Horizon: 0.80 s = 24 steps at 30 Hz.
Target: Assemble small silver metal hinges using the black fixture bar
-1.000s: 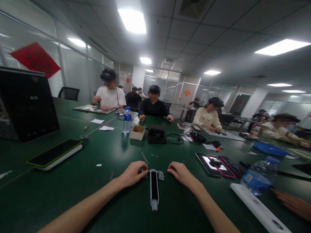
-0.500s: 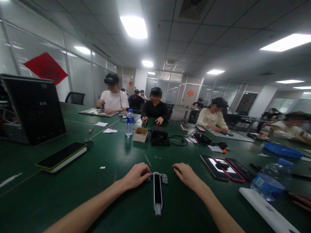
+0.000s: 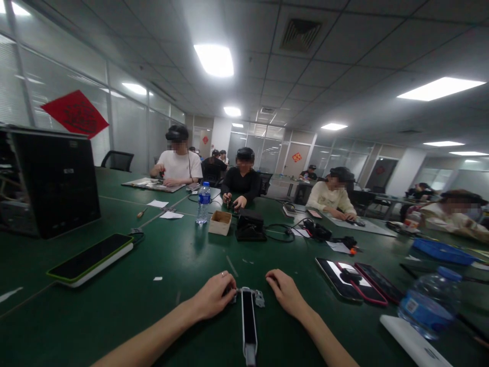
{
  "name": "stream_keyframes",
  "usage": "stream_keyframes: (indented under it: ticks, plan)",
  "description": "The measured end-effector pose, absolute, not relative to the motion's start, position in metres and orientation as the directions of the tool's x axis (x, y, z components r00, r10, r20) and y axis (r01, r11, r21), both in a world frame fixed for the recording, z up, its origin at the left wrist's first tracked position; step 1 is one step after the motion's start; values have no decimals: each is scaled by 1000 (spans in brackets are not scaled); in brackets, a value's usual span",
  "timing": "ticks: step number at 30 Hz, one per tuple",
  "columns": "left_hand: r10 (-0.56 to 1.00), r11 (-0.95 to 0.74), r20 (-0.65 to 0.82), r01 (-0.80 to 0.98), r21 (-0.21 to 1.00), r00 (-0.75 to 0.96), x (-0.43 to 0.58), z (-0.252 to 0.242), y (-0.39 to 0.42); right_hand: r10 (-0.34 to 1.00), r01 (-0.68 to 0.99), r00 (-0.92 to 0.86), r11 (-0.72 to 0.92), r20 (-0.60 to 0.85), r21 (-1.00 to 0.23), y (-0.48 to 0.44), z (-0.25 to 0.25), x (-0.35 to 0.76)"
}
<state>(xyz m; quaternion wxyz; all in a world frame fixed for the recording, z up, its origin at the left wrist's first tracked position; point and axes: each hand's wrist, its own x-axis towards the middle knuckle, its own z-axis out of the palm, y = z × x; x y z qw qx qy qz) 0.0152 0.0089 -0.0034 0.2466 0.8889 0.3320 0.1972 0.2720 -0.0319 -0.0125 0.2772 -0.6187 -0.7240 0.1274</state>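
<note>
A narrow black-and-silver bar-shaped device point(image 3: 249, 324) lies on the green table point(image 3: 160, 255), pointing toward me, with small metal fittings at its far end. My left hand point(image 3: 214, 296) is curled, its fingertips pinched at the left fitting of that far end. My right hand point(image 3: 284, 292) rests on the table just right of the far end, fingers bent and close together, a small gap from the device; what lies under them is hidden.
A phone on a white power bank point(image 3: 89, 259) lies at left, beside a black computer case point(image 3: 53, 178). Two phones point(image 3: 357, 280), a water bottle point(image 3: 430, 302) and a white slab point(image 3: 414, 342) sit at right. A cardboard box point(image 3: 220, 222), another bottle point(image 3: 204, 202) and several seated people are beyond.
The view tilted upward, so hands and device sit lower in frame. My right hand has edged slightly closer to the device's far end. My left hand stays at the fitting.
</note>
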Motion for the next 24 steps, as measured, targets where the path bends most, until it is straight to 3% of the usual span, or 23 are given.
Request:
stream_keyframes:
  ticks: [15, 24]
  plan:
    - [667, -676, 167, 495, 545, 726, 21, -9, 15, 931, 824, -93, 270, 352, -497, -35, -21, 276]
    - [625, -743, 186, 504, 440, 758, 25, -7, 14, 903, 807, -136, 339, 406, -483, -36, -24, 280]
